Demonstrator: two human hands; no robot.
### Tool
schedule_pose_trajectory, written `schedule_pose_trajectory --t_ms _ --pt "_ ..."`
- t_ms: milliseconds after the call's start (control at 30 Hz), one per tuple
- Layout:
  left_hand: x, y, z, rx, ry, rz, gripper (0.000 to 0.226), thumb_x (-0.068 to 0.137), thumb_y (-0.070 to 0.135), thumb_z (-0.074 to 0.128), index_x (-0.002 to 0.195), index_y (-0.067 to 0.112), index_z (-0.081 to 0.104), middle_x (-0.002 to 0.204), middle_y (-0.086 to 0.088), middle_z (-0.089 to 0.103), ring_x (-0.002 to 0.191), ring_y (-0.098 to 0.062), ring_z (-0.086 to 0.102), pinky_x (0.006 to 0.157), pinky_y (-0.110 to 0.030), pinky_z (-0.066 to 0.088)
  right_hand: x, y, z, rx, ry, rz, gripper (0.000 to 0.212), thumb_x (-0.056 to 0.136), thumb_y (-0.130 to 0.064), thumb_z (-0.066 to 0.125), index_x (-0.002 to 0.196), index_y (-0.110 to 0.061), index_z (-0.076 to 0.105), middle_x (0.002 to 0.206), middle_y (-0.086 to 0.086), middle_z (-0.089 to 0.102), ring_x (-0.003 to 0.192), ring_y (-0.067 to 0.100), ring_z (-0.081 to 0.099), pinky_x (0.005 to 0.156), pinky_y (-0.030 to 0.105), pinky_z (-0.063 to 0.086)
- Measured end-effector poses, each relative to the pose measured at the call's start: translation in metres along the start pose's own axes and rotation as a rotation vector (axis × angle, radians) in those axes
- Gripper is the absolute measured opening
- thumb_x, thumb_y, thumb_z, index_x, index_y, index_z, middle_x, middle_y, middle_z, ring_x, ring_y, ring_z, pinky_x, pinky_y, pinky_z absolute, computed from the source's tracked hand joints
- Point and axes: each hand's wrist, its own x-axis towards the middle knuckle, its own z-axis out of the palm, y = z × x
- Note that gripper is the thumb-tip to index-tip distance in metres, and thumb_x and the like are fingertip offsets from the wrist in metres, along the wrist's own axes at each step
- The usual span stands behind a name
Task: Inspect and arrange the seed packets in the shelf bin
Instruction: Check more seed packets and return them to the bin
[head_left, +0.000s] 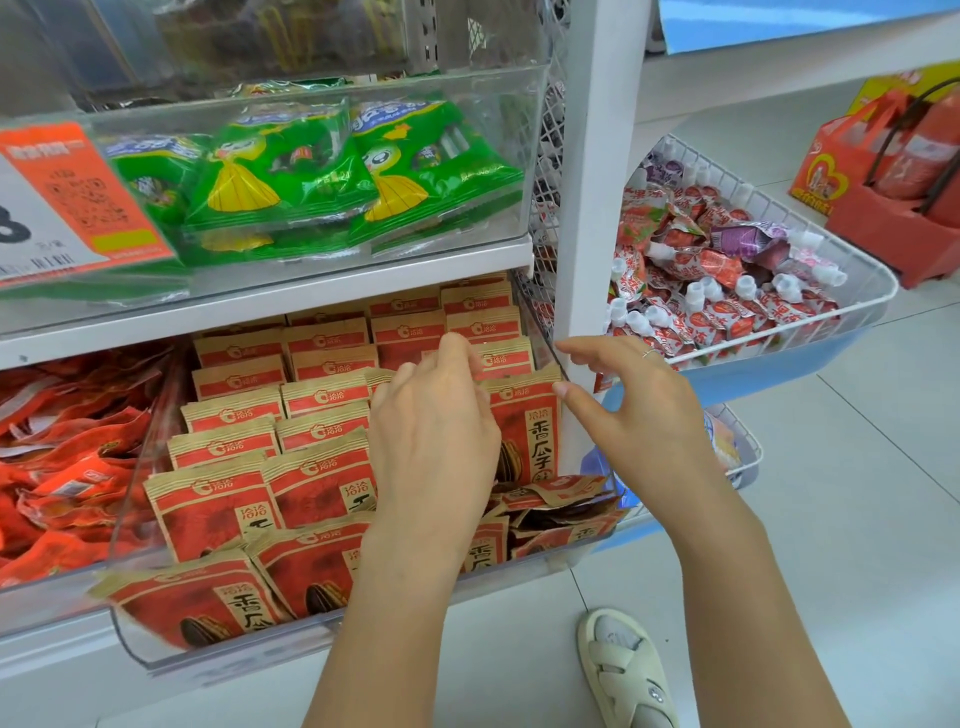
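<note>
A clear plastic shelf bin (132, 525) holds rows of red and kraft-brown seed packets (317, 483), most standing upright in columns. Some lie flat and jumbled at the front right (561, 506). My left hand (434, 441) reaches into the right column with its fingers curled over the packet tops. It holds one upright seed packet (527, 431) by the left edge, and the thumb is hidden. My right hand (623, 410) hovers at the bin's right wall, with fingers and thumb spread and nothing in it.
A clear bin of green snack bags (311, 176) sits on the shelf above, with an orange price tag (72, 202). Red pouches (57, 467) fill the bin to the left. A white upright post (592, 208) and a wire basket of spouted pouches (727, 291) stand on the right.
</note>
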Motion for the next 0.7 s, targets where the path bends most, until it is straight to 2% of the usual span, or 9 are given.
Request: schedule_pose_trajectory --t_ms 67,133,233,300,367,433,533,600,700 --pt "0.000 -0.001 0.000 0.008 -0.076 0.023 0.017 0.097 0.035 0.053 0.113 0.028 0.055 0.100 0.009 0.068 0.101 -0.016 0.056 0.095 -0.033 0.037 -0.002 -0.002 -0.010 0.049 -0.069 0.023 0.018 0.086 -0.029 0.071 0.104 -0.034 0.069 0.094 -0.017 0.063 0.092 0.002 0.057 0.080 0.021 0.043" --pt "-0.002 -0.001 0.000 0.047 -0.179 0.060 0.030 0.099 0.043 0.047 0.124 0.028 0.055 0.118 0.007 0.067 0.121 -0.015 0.051 0.110 -0.033 0.026 -0.005 -0.001 -0.021 0.128 -0.168 0.057 0.009 0.081 -0.035 0.075 0.087 -0.039 0.069 0.083 -0.018 0.069 0.087 -0.003 0.060 0.079 0.013 0.043" --pt "-0.005 0.003 -0.001 0.099 -0.294 0.113 0.048 0.100 0.048 0.041 0.144 0.028 0.042 0.149 0.004 0.045 0.146 -0.017 0.023 0.120 -0.035 0.005 -0.011 0.005 -0.034 0.199 -0.304 0.135 0.010 0.075 -0.036 0.078 0.084 -0.036 0.073 0.079 -0.019 0.070 0.073 -0.002 0.061 0.072 0.019 0.047" --pt "-0.007 0.004 -0.005 0.096 -0.336 0.168 0.051 0.100 0.050 0.040 0.147 0.030 0.037 0.156 0.006 0.034 0.148 -0.016 0.018 0.120 -0.034 0.006 -0.013 0.008 -0.040 0.227 -0.405 0.184 0.012 0.076 -0.035 0.078 0.086 -0.037 0.074 0.081 -0.019 0.071 0.066 0.000 0.058 0.065 0.014 0.043" --pt "-0.010 0.005 -0.013 0.057 -0.382 0.188 0.046 0.098 0.053 0.042 0.139 0.032 0.047 0.150 0.008 0.043 0.144 -0.012 0.025 0.116 -0.032 0.018 -0.015 0.009 -0.046 0.268 -0.494 0.194 0.020 0.071 -0.043 0.077 0.091 -0.038 0.074 0.085 -0.017 0.072 0.068 0.002 0.059 0.065 0.010 0.043" --pt "-0.012 0.004 -0.020 0.031 -0.439 0.182 0.044 0.094 0.058 0.046 0.130 0.035 0.056 0.144 0.010 0.051 0.145 -0.008 0.023 0.113 -0.031 0.024 -0.015 0.009 -0.051 0.286 -0.559 0.189 0.030 0.065 -0.050 0.074 0.093 -0.040 0.074 0.088 -0.018 0.072 0.073 0.004 0.064 0.069 0.012 0.045" --pt "-0.014 0.001 -0.023 0.053 -0.493 0.215 0.049 0.087 0.065 0.051 0.127 0.038 0.059 0.148 0.012 0.046 0.148 -0.005 0.014 0.116 -0.031 0.017 -0.016 0.010 -0.051 0.230 -0.637 0.203 0.019 0.078 -0.033 0.077 0.094 -0.043 0.073 0.081 -0.025 0.069 0.074 -0.004 0.063 0.070 0.014 0.046" --pt "-0.014 0.001 -0.022 0.063 -0.508 0.214 0.053 0.088 0.066 0.049 0.132 0.037 0.055 0.151 0.013 0.042 0.149 -0.005 0.009 0.118 -0.032 0.015 -0.017 0.010 -0.048 0.194 -0.649 0.235 0.020 0.082 -0.027 0.074 0.090 -0.045 0.073 0.082 -0.017 0.069 0.074 -0.002 0.064 0.071 0.017 0.049" --pt "-0.012 0.000 -0.016 0.083 -0.463 0.202 0.055 0.094 0.061 0.042 0.141 0.032 0.047 0.158 0.008 0.030 0.151 -0.010 0.003 0.120 -0.035 0.009 -0.017 0.005 -0.041 0.144 -0.637 0.265 0.022 0.081 -0.023 0.068 0.088 -0.044 0.073 0.092 -0.005 0.066 0.068 -0.002 0.063 0.064 0.012 0.044"
